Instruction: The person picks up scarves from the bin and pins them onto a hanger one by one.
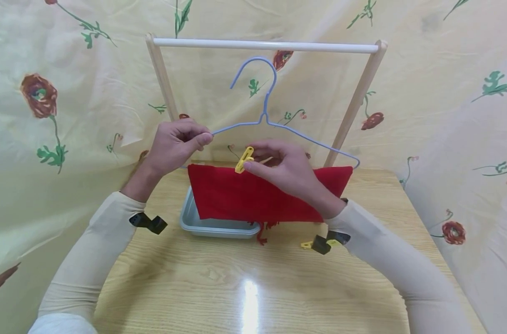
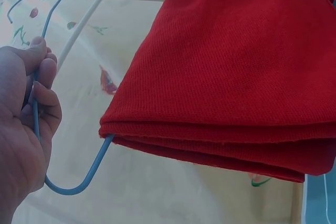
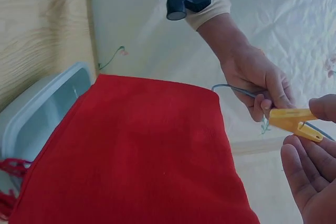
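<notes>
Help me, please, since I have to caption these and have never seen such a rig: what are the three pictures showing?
There is no robot here, just a person working with two bare hands. The wide picture comes from a camera on the head, looking forward and down. The other two come from small black wrist cameras, so each shows one hand's work.

The left hand holds a blue hanger. The right hand pinches a yellow clothespin. A folded red scarf with a fringe hangs on the hanger.

On the wooden table sits a light blue plastic tray, partly hidden by the scarf, and a second clothespin lies near the right wrist. Behind stands a wooden-legged rack with a white rail.
</notes>
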The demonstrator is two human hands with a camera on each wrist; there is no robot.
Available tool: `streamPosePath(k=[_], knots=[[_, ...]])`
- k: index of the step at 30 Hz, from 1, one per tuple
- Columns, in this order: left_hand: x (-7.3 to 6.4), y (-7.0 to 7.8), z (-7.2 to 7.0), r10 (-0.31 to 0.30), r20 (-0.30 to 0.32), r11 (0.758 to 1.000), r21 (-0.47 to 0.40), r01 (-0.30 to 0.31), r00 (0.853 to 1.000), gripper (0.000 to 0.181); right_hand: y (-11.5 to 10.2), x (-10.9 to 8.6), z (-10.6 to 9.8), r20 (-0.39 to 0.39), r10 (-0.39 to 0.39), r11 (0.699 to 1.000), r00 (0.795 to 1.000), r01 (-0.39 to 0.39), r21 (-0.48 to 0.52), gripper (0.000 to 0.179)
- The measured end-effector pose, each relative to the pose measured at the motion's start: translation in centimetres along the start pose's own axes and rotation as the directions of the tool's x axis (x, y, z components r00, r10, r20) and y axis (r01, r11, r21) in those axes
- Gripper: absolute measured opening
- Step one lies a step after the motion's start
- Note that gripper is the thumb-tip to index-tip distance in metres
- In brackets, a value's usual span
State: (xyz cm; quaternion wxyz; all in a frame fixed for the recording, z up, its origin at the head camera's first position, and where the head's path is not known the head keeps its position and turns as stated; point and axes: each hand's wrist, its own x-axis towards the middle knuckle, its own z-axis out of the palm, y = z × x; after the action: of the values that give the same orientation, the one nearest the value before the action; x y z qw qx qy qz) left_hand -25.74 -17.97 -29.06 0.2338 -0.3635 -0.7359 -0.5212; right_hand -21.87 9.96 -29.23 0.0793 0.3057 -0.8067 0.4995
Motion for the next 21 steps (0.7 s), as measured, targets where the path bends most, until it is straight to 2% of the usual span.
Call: streamPosePath(k=[4, 12, 21], knots=[[0.0, 0.0, 0.0, -0.019, -0.01, 1.0, 0.005, 0.019, 1.0, 0.007, -0.2, 1.3, 0.8, 0.03, 0.044, 0.999, 0.999, -0.045, 0.025, 0.045], [0.0, 0.2, 0.0, -0.059, -0.064, 0.998, 0.031, 0.061, 0.996, 0.005, 0.0, 3.0, 1.8, 0.07, 0.06, 0.997, 0.996, -0.064, 0.045, 0.05], [0.1, 0.4, 0.3, -0.057, -0.125, 0.997, 0.038, 0.062, 0.991, 0.004, 0.0, 4.3, 2.6, 0.095, 0.087, 0.995, 0.992, -0.092, 0.044, 0.05]])
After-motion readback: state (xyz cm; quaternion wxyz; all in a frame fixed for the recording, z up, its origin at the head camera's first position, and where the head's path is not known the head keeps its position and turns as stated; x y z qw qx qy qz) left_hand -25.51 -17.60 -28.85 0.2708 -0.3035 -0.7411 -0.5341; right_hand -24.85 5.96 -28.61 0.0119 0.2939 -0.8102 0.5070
